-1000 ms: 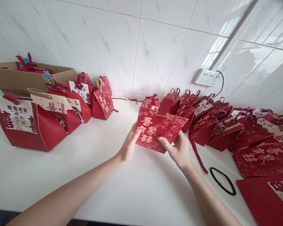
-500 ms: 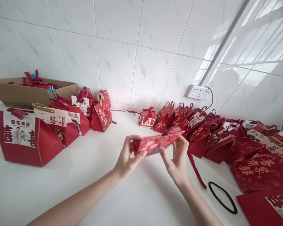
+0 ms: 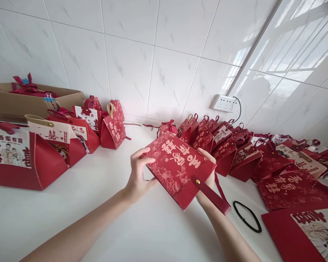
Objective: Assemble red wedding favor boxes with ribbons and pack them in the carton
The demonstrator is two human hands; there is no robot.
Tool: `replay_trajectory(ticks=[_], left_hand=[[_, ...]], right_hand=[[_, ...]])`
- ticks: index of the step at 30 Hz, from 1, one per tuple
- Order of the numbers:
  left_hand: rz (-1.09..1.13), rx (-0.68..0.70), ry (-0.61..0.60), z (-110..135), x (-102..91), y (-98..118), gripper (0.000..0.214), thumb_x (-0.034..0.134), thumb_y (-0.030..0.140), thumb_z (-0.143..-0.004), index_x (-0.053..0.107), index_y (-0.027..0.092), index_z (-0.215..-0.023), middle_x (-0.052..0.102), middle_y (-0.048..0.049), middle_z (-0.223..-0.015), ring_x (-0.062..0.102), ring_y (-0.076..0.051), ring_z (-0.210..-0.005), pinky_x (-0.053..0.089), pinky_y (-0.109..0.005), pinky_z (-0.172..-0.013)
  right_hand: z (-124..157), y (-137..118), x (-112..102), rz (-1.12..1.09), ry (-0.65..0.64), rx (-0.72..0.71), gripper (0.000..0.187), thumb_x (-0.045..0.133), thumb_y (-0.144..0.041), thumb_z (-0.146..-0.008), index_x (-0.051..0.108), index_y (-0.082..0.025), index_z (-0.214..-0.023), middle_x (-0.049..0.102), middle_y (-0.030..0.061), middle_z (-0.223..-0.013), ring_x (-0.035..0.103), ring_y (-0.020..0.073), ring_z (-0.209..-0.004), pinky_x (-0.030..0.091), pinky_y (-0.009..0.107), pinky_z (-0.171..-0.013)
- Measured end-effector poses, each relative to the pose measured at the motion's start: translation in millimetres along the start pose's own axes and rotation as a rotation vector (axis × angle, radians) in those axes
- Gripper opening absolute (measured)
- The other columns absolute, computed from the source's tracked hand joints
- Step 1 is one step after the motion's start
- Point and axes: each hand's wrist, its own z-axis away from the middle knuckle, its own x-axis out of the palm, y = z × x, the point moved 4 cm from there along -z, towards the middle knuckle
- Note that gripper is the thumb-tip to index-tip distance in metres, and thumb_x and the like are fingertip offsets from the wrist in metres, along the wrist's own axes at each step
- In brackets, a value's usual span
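Holding the flat red gift box tilted at mid-frame above the white counter, we pinch its left edge with the left hand, thumb on the printed face. The right hand grips the right end, seemingly with its fingers curled behind, though the card hides most of it. We judge it best to grip by the edges only, leave the strap hanging free, and avoid creasing the panels.
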Motion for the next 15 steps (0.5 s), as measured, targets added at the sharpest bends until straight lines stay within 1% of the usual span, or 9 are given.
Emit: replay_trajectory(ticks=[2, 4, 5, 6, 8, 9, 11, 13, 15], left_hand=[[0.116, -0.229, -0.09, -2, 3.1, -8, 0.045, 0.072, 0.038, -0.07, 0.049, 0.024, -0.106, 0.052, -0.0074, -0.113, 0.056, -0.023, -0.105, 0.052, -0.035, -0.082], [0.249, -0.495, -0.223, 1, 8.3, -16, 0.04, 0.062, 0.05, -0.077, 0.051, 0.021, -0.101, 0.06, -0.0057, -0.098, 0.062, -0.02, -0.086, 0.052, -0.03, -0.071], [0.3, -0.595, -0.286, 3, 10.6, -18, 0.04, 0.057, 0.054, -0.079, 0.052, 0.02, -0.098, 0.062, -0.0049, -0.092, 0.062, -0.019, -0.08, 0.052, -0.029, -0.067], [0.34, -0.656, -0.339, 5, 12.4, -19, 0.041, 0.054, 0.057, -0.079, 0.053, 0.019, -0.095, 0.063, -0.0046, -0.089, 0.063, -0.018, -0.077, 0.051, -0.029, -0.066], [0.409, -0.692, -0.435, 6, 15.6, -18, 0.049, 0.05, 0.064, -0.077, 0.055, 0.019, -0.094, 0.065, -0.0049, -0.086, 0.063, -0.019, -0.075, 0.051, -0.029, -0.065], [0.437, -0.707, -0.487, 6, 17.3, -17, 0.055, 0.047, 0.069, -0.075, 0.055, 0.018, -0.095, 0.066, -0.0049, -0.084, 0.063, -0.019, -0.071, 0.051, -0.029, -0.062], [0.441, -0.761, -0.582, 6, 19.6, -15, 0.069, 0.039, 0.078, -0.071, 0.055, 0.018, -0.099, 0.065, -0.0041, -0.072, 0.062, -0.019, -0.059, 0.048, -0.029, -0.052], [0.325, -0.83, -0.622, 5, 18.6, -17, 0.071, 0.04, 0.079, -0.068, 0.056, 0.017, -0.098, 0.061, -0.001, -0.056, 0.058, -0.018, -0.049, 0.044, -0.027, -0.046], [0.124, -0.865, -0.598, 1, 14.5, -22, 0.058, 0.051, 0.07, -0.067, 0.058, 0.017, -0.09, 0.057, 0.0021, -0.048, 0.054, -0.014, -0.044, 0.042, -0.023, -0.045]], right_hand=[[-6, 1, -3, 0.119, -0.007, -0.058, 0.047, 0.071, -0.038, -0.073, 0.048, -0.027, -0.113, 0.059, 0.0051, -0.105, 0.06, 0.0205, -0.092, 0.05, 0.035, -0.079], [-11, -2, -5, 0.246, 0.004, -0.107, 0.029, 0.07, -0.035, -0.075, 0.053, -0.023, -0.096, 0.059, 0.0023, -0.089, 0.057, 0.0167, -0.08, 0.048, 0.031, -0.074], [-12, -5, -5, 0.294, 0.0, -0.105, 0.023, 0.069, -0.035, -0.077, 0.052, -0.022, -0.087, 0.057, 0.0002, -0.08, 0.054, 0.0144, -0.073, 0.046, 0.029, -0.07], [-11, -9, -5, 0.324, -0.011, -0.085, 0.022, 0.067, -0.036, -0.078, 0.051, -0.021, -0.08, 0.054, -0.0017, -0.074, 0.05, 0.0123, -0.066, 0.044, 0.027, -0.064], [-3, -19, -6, 0.361, -0.02, -0.026, 0.025, 0.063, -0.036, -0.081, 0.046, -0.021, -0.072, 0.047, -0.0045, -0.065, 0.043, 0.0095, -0.057, 0.039, 0.023, -0.055], [5, -26, -10, 0.381, -0.002, -0.003, 0.026, 0.062, -0.036, -0.082, 0.044, -0.02, -0.07, 0.044, -0.0054, -0.062, 0.041, 0.0087, -0.055, 0.037, 0.022, -0.053], [30, -47, -26, 0.452, 0.082, 0.002, 0.027, 0.061, -0.033, -0.083, 0.041, -0.021, -0.069, 0.04, -0.0068, -0.059, 0.038, 0.0075, -0.052, 0.034, 0.02, -0.05], [64, -76, -53, 0.562, 0.201, -0.02, 0.027, 0.063, -0.03, -0.082, 0.04, -0.021, -0.069, 0.038, -0.0076, -0.058, 0.036, 0.0068, -0.05, 0.033, 0.019, -0.048], [105, -113, -90, 0.692, 0.337, -0.018, 0.025, 0.065, -0.028, -0.08, 0.043, -0.021, -0.07, 0.042, -0.0072, -0.057, 0.037, 0.0067, -0.048, 0.033, 0.019, -0.046]])
